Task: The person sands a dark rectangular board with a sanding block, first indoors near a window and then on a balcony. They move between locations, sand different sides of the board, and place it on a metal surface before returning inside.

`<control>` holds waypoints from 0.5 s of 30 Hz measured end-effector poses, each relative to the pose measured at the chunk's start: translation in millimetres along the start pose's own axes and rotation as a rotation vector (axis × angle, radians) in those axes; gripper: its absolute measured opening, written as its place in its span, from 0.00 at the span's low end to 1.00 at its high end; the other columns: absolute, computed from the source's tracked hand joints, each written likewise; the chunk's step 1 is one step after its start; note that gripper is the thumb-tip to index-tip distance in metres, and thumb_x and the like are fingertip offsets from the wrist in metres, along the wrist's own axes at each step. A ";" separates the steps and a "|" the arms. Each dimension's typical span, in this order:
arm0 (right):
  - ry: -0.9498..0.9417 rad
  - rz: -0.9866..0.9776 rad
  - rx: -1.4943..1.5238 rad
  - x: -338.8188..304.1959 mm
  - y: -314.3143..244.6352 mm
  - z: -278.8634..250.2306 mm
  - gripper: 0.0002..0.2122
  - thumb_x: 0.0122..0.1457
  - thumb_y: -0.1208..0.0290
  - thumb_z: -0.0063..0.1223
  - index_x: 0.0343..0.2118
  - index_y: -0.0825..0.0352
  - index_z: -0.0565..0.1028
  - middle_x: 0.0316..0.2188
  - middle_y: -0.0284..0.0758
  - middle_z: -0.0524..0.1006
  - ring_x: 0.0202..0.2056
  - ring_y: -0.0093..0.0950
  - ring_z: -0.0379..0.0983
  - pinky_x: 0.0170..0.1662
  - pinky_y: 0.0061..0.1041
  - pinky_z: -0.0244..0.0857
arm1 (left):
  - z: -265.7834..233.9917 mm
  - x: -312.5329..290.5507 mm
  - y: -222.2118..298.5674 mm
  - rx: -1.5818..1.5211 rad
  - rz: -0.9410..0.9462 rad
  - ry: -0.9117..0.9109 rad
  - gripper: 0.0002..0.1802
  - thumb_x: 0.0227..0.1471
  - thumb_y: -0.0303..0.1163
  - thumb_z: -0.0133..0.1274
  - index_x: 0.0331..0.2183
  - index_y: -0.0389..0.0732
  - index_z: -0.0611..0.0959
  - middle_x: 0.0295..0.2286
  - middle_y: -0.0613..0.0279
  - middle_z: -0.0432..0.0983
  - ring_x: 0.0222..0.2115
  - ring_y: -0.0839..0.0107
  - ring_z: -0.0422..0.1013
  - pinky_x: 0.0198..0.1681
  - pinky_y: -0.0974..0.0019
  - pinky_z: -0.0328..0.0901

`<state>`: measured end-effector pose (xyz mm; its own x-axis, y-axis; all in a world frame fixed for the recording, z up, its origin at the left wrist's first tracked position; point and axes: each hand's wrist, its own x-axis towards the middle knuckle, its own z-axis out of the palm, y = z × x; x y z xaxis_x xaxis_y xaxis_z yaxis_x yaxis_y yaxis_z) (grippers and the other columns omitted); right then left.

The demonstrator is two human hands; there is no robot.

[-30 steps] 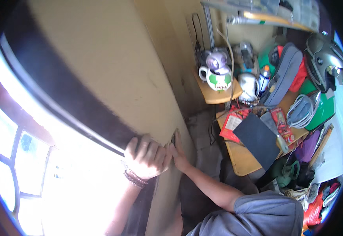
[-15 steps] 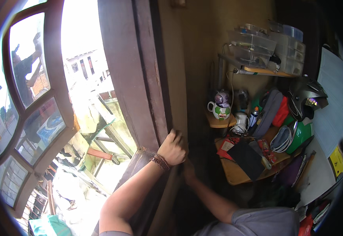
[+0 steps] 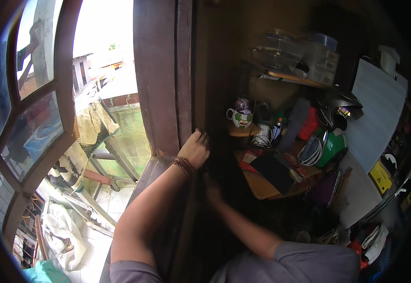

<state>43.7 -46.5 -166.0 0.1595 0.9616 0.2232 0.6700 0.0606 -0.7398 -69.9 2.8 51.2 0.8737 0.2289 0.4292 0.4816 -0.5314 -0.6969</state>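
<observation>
My left hand [image 3: 195,150], with a beaded bracelet [image 3: 182,164] at its wrist, is closed against the inner edge of the brown wooden window frame [image 3: 162,70]. Its fingers are curled, and whatever they may hold is hidden by the hand and the dark. Just below and to the right, my right hand [image 3: 211,188] is at the shadowed inner side of the frame. It is dim and blurred, so its fingers do not show clearly. To the left, a brown window sash [image 3: 66,141] with glass panes is swung outward.
Right of my hands, a wooden shelf [image 3: 257,189] bears a dark flat piece [image 3: 275,173] and coiled cable [image 3: 310,152]. A mug [image 3: 242,118], a black helmet [image 3: 341,109] and clear plastic drawers [image 3: 325,59] stand farther back. Outside, a metal frame [image 3: 123,158] is partly draped with cloth.
The view has turned, so the shelves and frame sit farther left, and the outdoors looks less washed out. My left hand remains closed at the frame edge, my right hand beside it.
</observation>
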 end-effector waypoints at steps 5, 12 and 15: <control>-0.020 -0.032 0.049 -12.7 3.6 19.3 0.24 0.65 0.78 0.28 0.65 0.69 0.56 0.66 0.40 0.57 0.65 0.33 0.54 0.69 0.28 0.43 | 5.4 -4.7 -3.6 0.002 -0.003 0.060 0.13 0.46 0.37 0.51 0.29 0.42 0.88 0.40 0.53 0.79 0.52 0.59 0.67 0.60 0.53 0.54; -0.007 0.179 0.374 -43.5 -48.2 4.3 0.21 0.70 0.66 0.30 0.62 0.67 0.61 0.61 0.44 0.64 0.61 0.35 0.61 0.66 0.28 0.50 | 18.6 -6.6 -5.1 0.127 0.035 0.083 0.14 0.50 0.35 0.49 0.33 0.41 0.86 0.39 0.56 0.79 0.51 0.62 0.68 0.57 0.56 0.55; -0.018 0.239 0.250 -48.4 -67.3 5.2 0.22 0.71 0.58 0.31 0.60 0.67 0.65 0.57 0.47 0.69 0.59 0.38 0.65 0.64 0.29 0.53 | 22.9 -11.1 -9.0 0.128 0.020 0.016 0.15 0.50 0.36 0.48 0.34 0.42 0.87 0.43 0.55 0.77 0.53 0.61 0.65 0.59 0.54 0.54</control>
<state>-12.9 -95.7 -130.3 0.2757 0.9611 0.0151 0.4164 -0.1053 -0.9031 -82.4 23.7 39.6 0.8823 0.2055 0.4234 0.4701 -0.4270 -0.7724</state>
